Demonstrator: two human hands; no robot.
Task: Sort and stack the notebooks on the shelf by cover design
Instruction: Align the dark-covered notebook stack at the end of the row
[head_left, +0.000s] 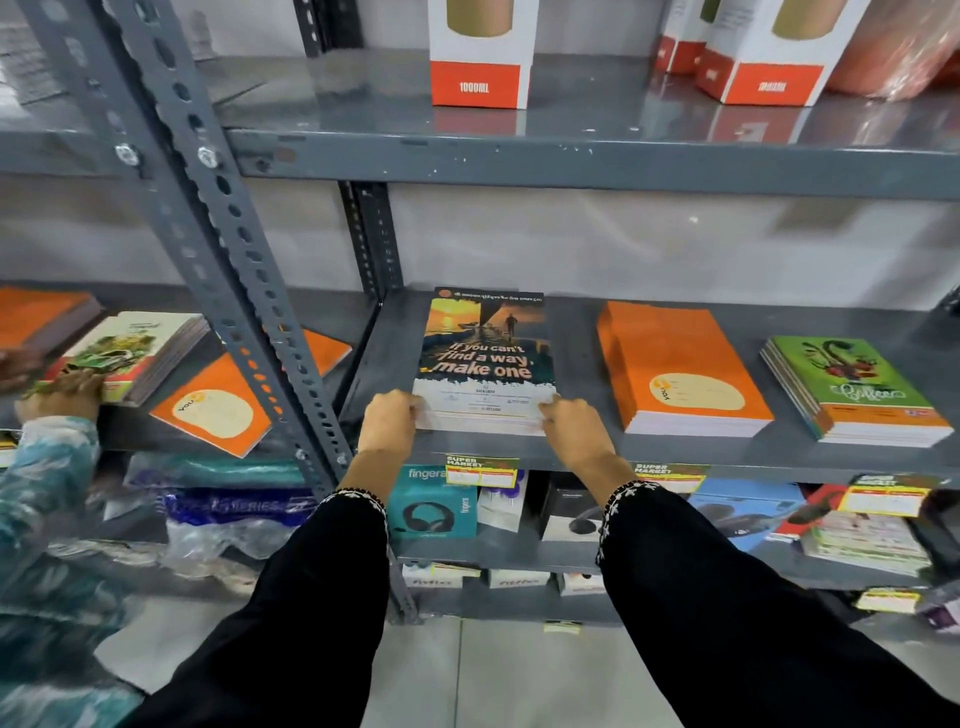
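Note:
A stack of notebooks with a sunset cover reading "If you can't find a way, make one" (485, 353) lies on the grey metal shelf (576, 338). My left hand (389, 421) grips its near left corner and my right hand (571, 423) grips its near right corner. To the right lies a stack of orange notebooks (675, 364). Further right sits a stack with green covers (852, 387).
A slanted grey upright post (249, 291) divides the shelving. Left of it, another person's hand (62, 397) rests on a stack of notebooks (130, 356), beside loose orange notebooks (213, 405). White and red boxes (480, 52) stand on the upper shelf. Boxed goods fill the lower shelf.

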